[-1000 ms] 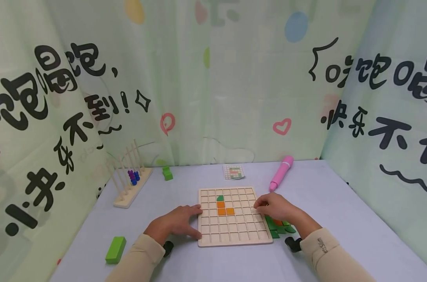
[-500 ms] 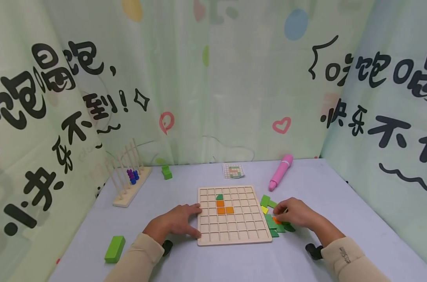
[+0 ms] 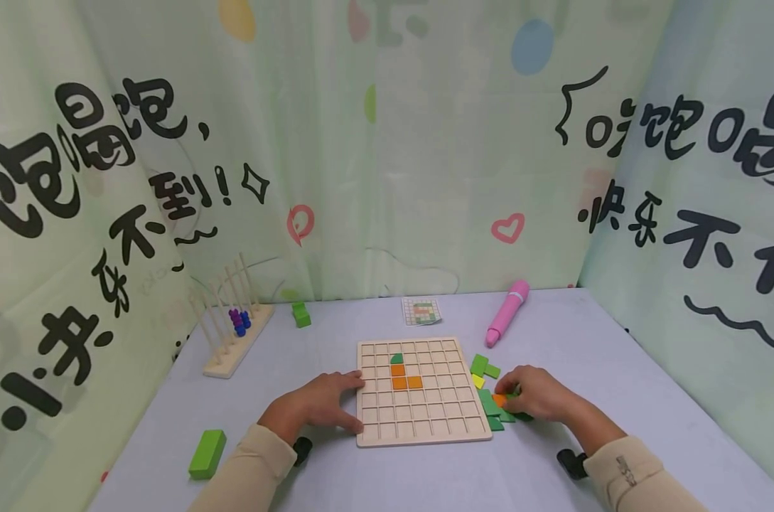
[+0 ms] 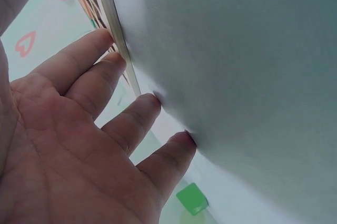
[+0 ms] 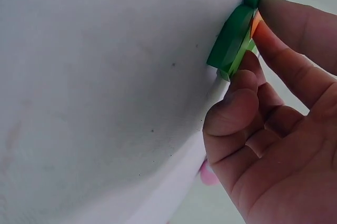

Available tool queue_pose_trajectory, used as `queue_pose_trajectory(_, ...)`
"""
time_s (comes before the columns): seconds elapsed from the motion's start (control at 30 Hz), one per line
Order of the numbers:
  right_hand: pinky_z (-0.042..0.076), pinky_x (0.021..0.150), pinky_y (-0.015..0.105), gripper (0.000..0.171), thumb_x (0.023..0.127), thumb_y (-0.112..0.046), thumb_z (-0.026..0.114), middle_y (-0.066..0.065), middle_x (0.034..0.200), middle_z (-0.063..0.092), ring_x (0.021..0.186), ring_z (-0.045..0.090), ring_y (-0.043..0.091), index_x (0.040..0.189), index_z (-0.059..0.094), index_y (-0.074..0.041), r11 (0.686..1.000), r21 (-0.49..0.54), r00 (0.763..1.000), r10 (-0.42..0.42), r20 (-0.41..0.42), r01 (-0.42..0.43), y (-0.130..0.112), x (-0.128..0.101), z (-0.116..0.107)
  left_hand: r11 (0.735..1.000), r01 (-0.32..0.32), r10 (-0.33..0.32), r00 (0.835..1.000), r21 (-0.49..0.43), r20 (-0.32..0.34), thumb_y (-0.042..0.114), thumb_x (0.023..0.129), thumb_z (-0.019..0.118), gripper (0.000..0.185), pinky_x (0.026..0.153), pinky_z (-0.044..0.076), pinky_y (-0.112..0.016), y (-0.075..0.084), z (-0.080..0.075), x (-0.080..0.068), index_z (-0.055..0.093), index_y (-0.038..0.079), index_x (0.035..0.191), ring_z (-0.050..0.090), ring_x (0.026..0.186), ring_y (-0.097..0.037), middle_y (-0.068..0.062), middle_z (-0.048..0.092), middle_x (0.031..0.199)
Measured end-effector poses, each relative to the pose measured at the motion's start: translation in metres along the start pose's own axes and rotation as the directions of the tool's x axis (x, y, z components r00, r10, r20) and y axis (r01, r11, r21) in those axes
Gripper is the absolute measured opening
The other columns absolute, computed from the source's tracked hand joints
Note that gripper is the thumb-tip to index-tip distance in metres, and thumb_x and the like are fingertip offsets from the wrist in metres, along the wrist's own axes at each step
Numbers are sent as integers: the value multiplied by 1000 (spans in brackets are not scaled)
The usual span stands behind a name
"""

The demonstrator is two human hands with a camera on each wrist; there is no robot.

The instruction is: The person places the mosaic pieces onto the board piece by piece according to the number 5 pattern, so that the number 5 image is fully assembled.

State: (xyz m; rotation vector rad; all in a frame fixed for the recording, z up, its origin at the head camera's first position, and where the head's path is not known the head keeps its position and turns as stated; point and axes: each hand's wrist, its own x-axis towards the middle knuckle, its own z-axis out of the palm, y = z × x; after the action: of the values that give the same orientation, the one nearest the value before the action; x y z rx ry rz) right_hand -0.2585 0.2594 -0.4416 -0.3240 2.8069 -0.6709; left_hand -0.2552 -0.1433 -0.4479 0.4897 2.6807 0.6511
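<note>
A wooden grid board (image 3: 423, 419) lies in the middle of the table. It holds a few orange tiles (image 3: 406, 382) with a green rounded tile (image 3: 396, 358) above them. My left hand (image 3: 345, 402) lies flat on the table, its straight fingers (image 4: 100, 76) touching the board's left edge (image 4: 118, 39). Right of the board is a pile of green tiles (image 3: 491, 409), with a yellow tile (image 3: 478, 381) beside it. My right hand (image 3: 508, 393) sits on that pile. Its thumb and forefinger (image 5: 295, 21) pinch an orange tile (image 5: 256, 23) lying among the green tiles (image 5: 231, 39).
A pink pen (image 3: 507, 313) and a pattern card (image 3: 421, 311) lie behind the board. A wooden peg rack (image 3: 233, 334) stands at the back left, with a small green block (image 3: 301, 315) near it. A longer green block (image 3: 208, 453) lies front left. Printed curtains close in three sides.
My right hand has moved from the board's right edge down onto the tile pile and closed its fingertips on an orange tile. The left hand has stayed in place.
</note>
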Motion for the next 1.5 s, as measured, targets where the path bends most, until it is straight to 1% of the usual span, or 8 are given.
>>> queue_pose_trajectory(0.13, 55, 86, 43, 16, 89, -11, 77, 2, 102, 67, 94, 56, 22, 105, 73, -9, 1000, -17, 1000, -1, -13, 1, -1, 0, 2, 1000, 2, -2, 1000, 4, -2, 36, 78, 91, 81, 123, 34, -54, 1, -1, 0, 58, 14, 148, 38, 152, -35, 1, 44, 164)
queue_pose_trajectory(0.3, 53, 81, 38, 14, 88, -9, 77, 1, 95, 62, 92, 54, 21, 99, 68, -11, 1000, -6, 999, 27, -24, -27, -2, 1, 5, 1000, 15, -15, 1000, 6, 3, 36, 78, 91, 81, 124, 33, -55, 1, 0, 1, 58, 15, 148, 36, 153, -36, 2, 43, 164)
queue_pose_trajectory(0.47, 51, 79, 36, 16, 88, -8, 77, 1, 92, 61, 91, 54, 20, 98, 65, -11, 999, 5, 999, 32, -37, -31, -3, -2, 7, 1000, 21, -21, 1000, 9, 5, 36, 78, 91, 81, 123, 34, -55, 2, 1, 1, 58, 16, 148, 38, 152, -34, 3, 44, 164)
queue_pose_trajectory(0.73, 50, 75, 33, 16, 87, -5, 76, 1, 87, 59, 86, 54, 19, 96, 64, -10, 1000, 28, 998, 17, -53, -15, -6, -3, 6, 1000, 27, -27, 1000, 12, 2, 36, 77, 92, 81, 123, 34, -55, 3, 0, 1, 58, 16, 148, 38, 152, -35, 3, 44, 164)
queue_pose_trajectory(0.93, 49, 74, 33, 11, 91, -6, 73, 2, 88, 59, 87, 53, 20, 97, 65, -10, 996, 88, 999, 18, -46, -13, -1, -3, 4, 1000, 23, -23, 1000, 2, 5, 36, 77, 92, 81, 123, 33, -56, 2, 0, 1, 58, 16, 148, 36, 153, -35, 3, 43, 164)
queue_pose_trajectory(1.13, 49, 76, 33, 8, 94, -6, 70, 4, 91, 60, 90, 54, 21, 100, 66, -7, 988, 152, 998, 34, -48, -26, -1, -3, 1, 1000, 20, -20, 1000, -6, 9, 36, 77, 92, 81, 124, 32, -56, 1, 1, 1, 58, 16, 148, 35, 153, -36, 2, 43, 164)
queue_pose_trajectory(1.33, 48, 75, 33, 9, 93, -3, 66, 5, 92, 61, 90, 54, 22, 101, 66, -6, 975, 222, 999, 22, -48, -11, -12, 6, -1, 1000, 13, -13, 1000, 6, 6, 37, 78, 91, 81, 124, 32, -56, 0, 1, 1, 58, 16, 148, 35, 153, -37, 2, 43, 164)
queue_pose_trajectory(1.5, 47, 73, 32, 8, 93, -3, 68, 5, 90, 61, 88, 54, 21, 100, 67, -5, 968, 250, 999, -17, -42, 27, -26, 18, 3, 1000, 14, -14, 1000, 4, 6, 37, 77, 92, 82, 124, 32, -56, 0, 1, 1, 57, 17, 149, 35, 153, -37, 3, 43, 165)
